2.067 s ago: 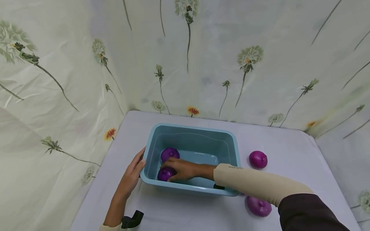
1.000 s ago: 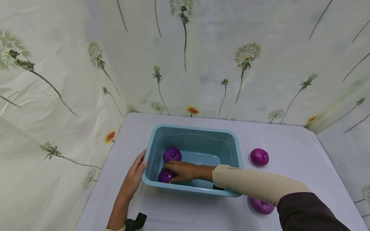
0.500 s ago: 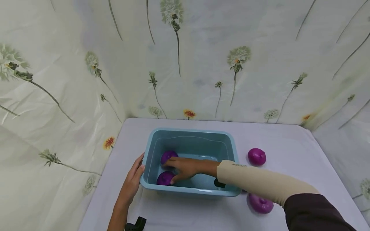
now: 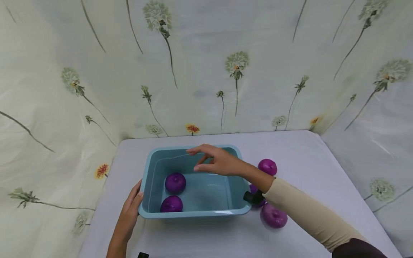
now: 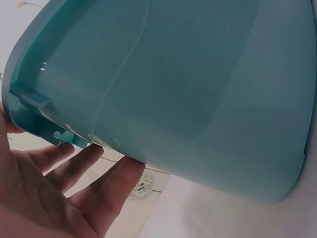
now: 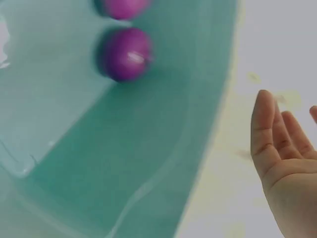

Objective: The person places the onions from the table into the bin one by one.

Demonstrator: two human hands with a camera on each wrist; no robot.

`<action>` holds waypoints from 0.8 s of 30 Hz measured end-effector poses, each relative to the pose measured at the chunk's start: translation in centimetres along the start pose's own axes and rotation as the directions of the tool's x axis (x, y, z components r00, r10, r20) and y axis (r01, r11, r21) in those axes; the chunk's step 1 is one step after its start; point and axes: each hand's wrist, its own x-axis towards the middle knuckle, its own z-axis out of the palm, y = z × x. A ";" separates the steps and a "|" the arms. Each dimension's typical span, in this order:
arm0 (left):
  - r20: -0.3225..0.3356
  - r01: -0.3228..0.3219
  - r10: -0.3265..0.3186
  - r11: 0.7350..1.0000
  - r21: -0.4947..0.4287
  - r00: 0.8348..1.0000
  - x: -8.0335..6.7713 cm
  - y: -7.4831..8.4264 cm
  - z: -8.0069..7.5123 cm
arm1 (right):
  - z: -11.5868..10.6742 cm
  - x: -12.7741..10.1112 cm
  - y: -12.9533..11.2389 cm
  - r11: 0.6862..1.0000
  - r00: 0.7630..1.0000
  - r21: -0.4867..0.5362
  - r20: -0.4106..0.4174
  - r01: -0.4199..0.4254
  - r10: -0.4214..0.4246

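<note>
I see the white cloth-covered table (image 4: 306, 161) carrying a light blue rectangular plastic tub (image 4: 193, 214) with water in it, and two purple round onion-shaped toys (image 4: 175, 182) lie side by side in its left half. Three more purple toys (image 4: 267, 166) sit on the cloth just right of the tub. My left hand (image 4: 129, 211) rests flat against the tub's left rim, fingers straight. My right hand (image 4: 219, 162) hangs above the tub, fingers loosely spread, holding nothing. Half a second ago it was down in the water touching both toys; now it has lifted clear.
</note>
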 end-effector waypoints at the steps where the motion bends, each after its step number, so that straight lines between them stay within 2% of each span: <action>1: -0.007 0.008 -0.008 1.000 0.009 1.000 -0.1 0.1 -0.1 | -0.7 -0.9 -0.2 1.000 0.999 0.029 -0.050 -0.004 0.005; 4: -0.012 0.035 -0.034 0.999 0.030 0.999 -0.4 0.2 -0.4 | -3.0 -4.3 -0.4 0.995 0.979 0.090 -0.196 -0.041 0.058; 6: -0.011 0.063 -0.062 0.997 0.045 0.998 -0.4 0.3 -0.2 | -4.7 -7.1 0.1 0.993 0.950 0.093 -0.295 -0.076 0.100; 9: -0.016 0.108 -0.107 0.993 0.058 0.994 -0.3 0.4 0.0 | -6.8 -11.2 1.6 0.984 0.879 0.094 -0.442 -0.154 0.180; 13: -0.043 0.157 -0.154 0.985 0.077 0.987 -0.4 0.9 -0.3 | -8.3 -14.5 4.6 0.967 0.775 0.121 -0.580 -0.222 0.250; 16: -0.041 0.190 -0.187 0.978 0.084 0.981 -0.5 1.0 -0.5 | -8.5 -16.0 7.2 0.957 0.720 0.147 -0.632 -0.251 0.286; 19: -0.029 0.213 -0.211 0.974 0.074 0.977 -0.5 0.9 -0.4 | -8.3 -17.2 9.7 0.940 0.681 0.170 -0.652 -0.296 0.333; 24: -0.009 0.235 -0.235 0.969 0.072 0.972 -0.5 0.8 0.4 | -7.6 -19.6 13.7 0.901 0.651 0.142 -0.647 -0.409 0.398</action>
